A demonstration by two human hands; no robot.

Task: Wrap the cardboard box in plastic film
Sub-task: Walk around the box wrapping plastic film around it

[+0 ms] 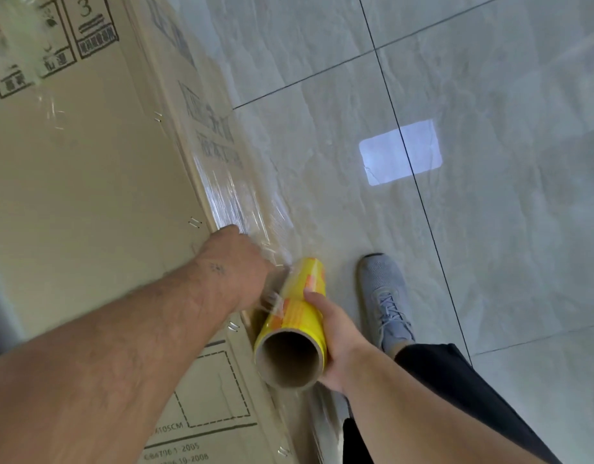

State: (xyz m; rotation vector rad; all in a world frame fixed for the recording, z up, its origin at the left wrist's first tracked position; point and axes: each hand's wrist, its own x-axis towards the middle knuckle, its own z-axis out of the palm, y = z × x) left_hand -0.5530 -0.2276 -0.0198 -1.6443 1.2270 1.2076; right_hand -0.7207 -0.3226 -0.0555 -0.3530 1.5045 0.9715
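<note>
A large brown cardboard box with printed marks and staples fills the left half of the head view. Clear plastic film lies stretched over its right side, shiny and wrinkled. My right hand grips a yellow roll of film with a brown cardboard core, held just off the box's right edge. My left hand reaches across the box top to that edge, fingers curled into the film where it leaves the roll. The left fingertips are blurred and partly hidden by film.
Glossy grey tiled floor spreads to the right, with a bright rectangular light reflection. My foot in a grey sneaker and a black trouser leg stand close beside the box.
</note>
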